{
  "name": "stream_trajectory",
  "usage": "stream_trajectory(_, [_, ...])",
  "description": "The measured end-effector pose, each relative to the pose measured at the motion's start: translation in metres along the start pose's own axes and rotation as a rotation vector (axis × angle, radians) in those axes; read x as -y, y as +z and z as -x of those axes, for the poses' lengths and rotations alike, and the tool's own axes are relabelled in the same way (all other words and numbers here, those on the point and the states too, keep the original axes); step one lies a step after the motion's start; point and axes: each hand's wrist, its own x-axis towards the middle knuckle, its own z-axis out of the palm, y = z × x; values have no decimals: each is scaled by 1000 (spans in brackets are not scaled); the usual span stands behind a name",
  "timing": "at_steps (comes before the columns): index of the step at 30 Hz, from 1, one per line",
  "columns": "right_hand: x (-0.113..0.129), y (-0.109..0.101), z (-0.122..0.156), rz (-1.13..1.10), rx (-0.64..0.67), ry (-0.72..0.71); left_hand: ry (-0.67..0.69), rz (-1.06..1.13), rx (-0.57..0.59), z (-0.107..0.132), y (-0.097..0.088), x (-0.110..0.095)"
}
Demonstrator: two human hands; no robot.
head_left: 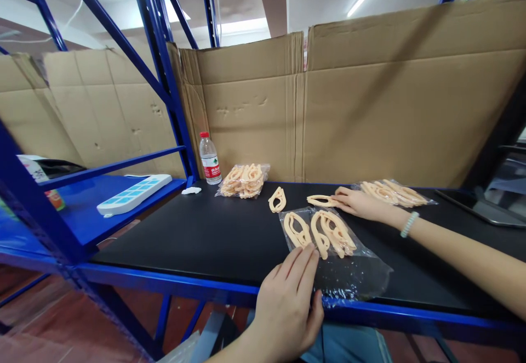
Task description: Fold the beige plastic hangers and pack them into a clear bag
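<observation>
A clear plastic bag (357,278) lies across the front of the black tabletop with several cream folding hangers (298,230) in its upper part. My left hand (287,297) rests at the bag's near left, fingers stretched out and their tips touching the lower end of the hangers; the thumb is apart. Behind the bag, my right hand (357,203) has its fingers closed on the right end of a single folded hanger (319,200), which lies on the table. Another loose hanger (277,199) lies to the left of it, touched by neither hand.
A filled bag of hangers (244,181) sits at the back, beside a red-capped water bottle (210,160) and a small white object (191,191). Another bag of hangers (392,193) lies behind my right forearm. A dark flat tray-like object (489,206) is far right. Cardboard (402,105) walls the back.
</observation>
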Motion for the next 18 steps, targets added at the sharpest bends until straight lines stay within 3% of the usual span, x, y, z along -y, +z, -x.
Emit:
stream_trajectory(5, [11,-13,68,125,-148,44,-2,9,11,1,1,1])
stream_trajectory(9, [37,-41,108,190,-318,49,-14,14,29,0,0,1])
stream_trajectory(12, [71,-68,130,193,-476,95,-14,16,23,-1,0,2])
stream_trajectory(14, [101,-82,143,234,-610,213,-12,16,17,-1,0,2])
stream_trajectory(15, [117,-87,149,226,-598,227,-14,16,14,-1,0,2])
stream_trajectory(18, [163,-88,160,198,-575,5,-20,13,2,-1,0,2])
